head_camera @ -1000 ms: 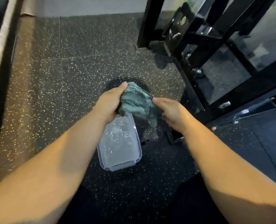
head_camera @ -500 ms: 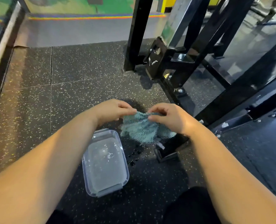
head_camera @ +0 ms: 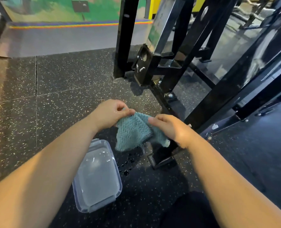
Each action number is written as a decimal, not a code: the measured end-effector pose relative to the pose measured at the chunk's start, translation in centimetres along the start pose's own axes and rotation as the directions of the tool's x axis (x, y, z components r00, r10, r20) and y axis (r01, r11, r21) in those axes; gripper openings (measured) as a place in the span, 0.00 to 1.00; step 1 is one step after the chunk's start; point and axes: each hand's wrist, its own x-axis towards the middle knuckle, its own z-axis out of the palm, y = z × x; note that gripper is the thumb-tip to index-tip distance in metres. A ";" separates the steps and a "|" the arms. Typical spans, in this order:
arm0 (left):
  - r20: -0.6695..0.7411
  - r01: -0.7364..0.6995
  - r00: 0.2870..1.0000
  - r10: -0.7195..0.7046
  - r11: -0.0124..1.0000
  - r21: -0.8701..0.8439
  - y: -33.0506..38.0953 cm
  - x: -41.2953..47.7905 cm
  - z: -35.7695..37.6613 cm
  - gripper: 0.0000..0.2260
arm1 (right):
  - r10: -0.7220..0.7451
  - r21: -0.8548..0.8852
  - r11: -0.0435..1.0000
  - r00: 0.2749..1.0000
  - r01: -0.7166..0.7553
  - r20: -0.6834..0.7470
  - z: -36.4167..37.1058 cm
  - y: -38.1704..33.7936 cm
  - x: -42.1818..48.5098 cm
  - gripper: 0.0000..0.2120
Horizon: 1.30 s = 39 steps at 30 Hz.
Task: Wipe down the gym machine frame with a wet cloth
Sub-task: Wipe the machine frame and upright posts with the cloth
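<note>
The left hand's fingertips (head_camera: 128,111) are curled in and pinch the upper left corner of a teal, nubbly, square microfibre cloth (head_camera: 131,133). The right hand's fingertips (head_camera: 153,120) pinch its upper right edge, thumb side turned toward the cloth. Between the two pinches the top edge sags in a shallow fold, and the rest hangs down in two overlapping flaps with a dark stitched hem along the bottom.

The left hand (head_camera: 109,113) sits at nine o'clock of the cloth and the right hand (head_camera: 171,127) at three o'clock, both with bare forearms running back to the lower corners of the view.

At seven o'clock from the cloth, on the floor, stands a clear rectangular plastic container (head_camera: 119,181) with water in it, partly hidden under the left forearm. Dark water drops (head_camera: 128,163) speckle the floor at six o'clock of the cloth, between the container and a flat black steel foot plate (head_camera: 162,160).

That plate belongs to the black painted steel gym machine frame (head_camera: 207,102), whose slanted beam rises from it toward two o'clock, passing just behind the right hand. The cloth hangs near the frame; whether it touches the beam cannot be told. A black square upright post (head_camera: 125,38) stands at twelve o'clock.

The floor is black rubber tile with pale flecks (head_camera: 62,89).
</note>
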 end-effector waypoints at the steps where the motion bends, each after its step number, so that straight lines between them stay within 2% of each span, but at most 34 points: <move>1: -0.043 -0.010 0.999 0.011 1.000 0.013 0.2 0.2 0.3 0.14 | 0.026 0.102 0.994 1.000 -0.027 0.003 0.4 0.1 0.0 0.22; 3: -0.123 -0.040 0.991 0.061 0.986 0.165 0.9 0.3 0.7 0.15 | 0.032 0.122 0.992 0.999 -0.030 -0.008 1.5 0.4 0.4 0.23; 5: -0.189 -0.053 0.976 0.106 0.962 0.266 1.9 0.1 1.3 0.17 | 0.040 0.136 0.990 0.990 -0.021 -0.136 2.4 1.0 0.7 0.15; 7: -0.269 -0.046 0.956 0.116 0.966 0.256 2.9 -0.6 2.0 0.16 | 0.152 0.368 0.929 0.949 -0.042 -0.276 3.3 1.1 0.4 0.10; 9: -0.295 -0.067 0.948 0.121 0.980 0.190 3.6 -1.5 3.7 0.15 | 0.285 0.648 0.761 0.917 -0.039 -0.280 4.1 1.0 -0.3 0.08; 11: -0.265 -0.106 0.956 0.129 0.989 0.099 4.5 -2.8 5.5 0.13 | 0.369 0.833 0.552 0.905 -0.032 -0.210 4.7 1.3 -0.8 0.07; 13: -0.211 -0.126 0.968 0.137 0.990 0.064 5.4 -3.6 7.1 0.11 | 0.369 0.946 0.321 0.925 -0.040 -0.086 4.3 1.3 -1.6 0.12; 14: -0.164 -0.129 0.976 0.140 0.989 0.076 5.6 -3.8 7.8 0.10 | 0.344 0.968 0.247 0.938 -0.051 -0.038 4.0 1.4 -2.0 0.15; 15: -0.105 -0.124 0.986 0.131 0.990 0.067 5.8 -3.9 8.3 0.11 | 0.327 0.972 0.228 0.945 -0.053 -0.025 4.0 1.8 -2.3 0.20; 16: -0.048 -0.104 0.993 0.103 0.995 -0.004 5.8 -3.9 8.6 0.12 | 0.306 0.968 0.247 0.951 -0.040 -0.038 3.9 2.1 -2.7 0.22; 17: 0.011 -0.059 0.998 0.061 0.987 -0.151 5.7 -3.8 8.7 0.13 | 0.283 0.962 0.271 0.956 -0.008 -0.072 3.9 2.5 -3.1 0.20; 19: 0.063 0.027 0.998 -0.001 0.906 -0.422 5.6 -3.7 8.3 0.14 | 0.272 0.945 0.323 0.951 0.055 -0.148 3.8 3.3 -3.8 0.08; 20: 0.045 0.027 0.999 -0.007 0.889 -0.458 5.5 -3.5 8.2 0.14 | 0.291 0.935 0.347 0.941 0.067 -0.175 3.7 3.4 -4.3 0.08; 22: -0.016 -0.023 1.000 0.018 0.917 -0.399 5.6 -2.9 8.4 0.14 | 0.322 0.909 0.408 0.918 0.084 -0.230 3.2 3.5 -5.2 0.09; 23: -0.039 -0.049 0.999 0.037 0.929 -0.368 6.2 -2.4 8.5 0.12 | 0.329 0.867 0.487 0.896 0.108 -0.297 2.6 3.4 -5.7 0.09; 25: -0.042 -0.065 0.998 0.054 0.935 -0.349 7.6 -0.8 8.9 0.10 | 0.278 0.671 0.723 0.820 0.165 -0.501 1.1 2.7 -7.0 0.10; 27: 0.020 -0.053 0.998 0.068 0.909 -0.414 10.0 0.8 9.3 0.09 | 0.128 0.355 0.908 0.656 0.225 -0.744 -1.3 1.3 -9.0 0.13; 28: 0.052 -0.044 0.996 0.075 0.891 -0.451 11.4 1.5 9.4 0.09 | 0.029 0.189 0.951 0.535 0.246 -0.844 -2.7 0.6 -10.0 0.15; 30: 0.110 -0.056 0.987 0.118 0.888 -0.457 14.2 2.6 9.5 0.12 | -0.144 -0.069 0.956 0.252 0.286 -0.957 -6.0 -0.8 -11.6 0.18; 32: 0.113 -0.093 0.980 0.164 0.877 -0.471 16.7 3.1 9.0 0.16 | -0.258 -0.253 0.915 -0.026 0.315 -0.966 -9.4 -1.7 -11.8 0.19; 33: 0.115 -0.099 0.977 0.180 0.860 -0.501 17.8 3.2 8.7 0.17 | -0.288 -0.317 0.891 -0.135 0.326 -0.948 -10.8 -1.8 -11.2 0.18; 34: 0.133 -0.089 0.974 0.185 0.846 -0.526 18.5 3.4 8.7 0.15 | -0.303 -0.354 0.872 -0.195 0.337 -0.933 -11.7 -1.8 -10.1 0.17; 35: 0.160 -0.070 0.970 0.182 0.843 -0.533 19.1 3.5 8.5 0.12 | -0.315 -0.366 0.864 -0.196 0.346 -0.928 -12.0 -1.7 -8.7 0.16; 36: 0.173 -0.073 0.966 0.193 0.843 -0.533 19.5 3.3 8.3 0.11 | -0.336 -0.365 0.867 -0.143 0.338 -0.931 -11.7 -1.3 -7.1 0.15; 39: 0.161 -0.133 0.955 0.250 0.843 -0.521 19.7 3.2 8.4 0.12 | -0.413 -0.380 0.887 0.083 0.262 -0.907 -8.6 1.6 -3.0 0.21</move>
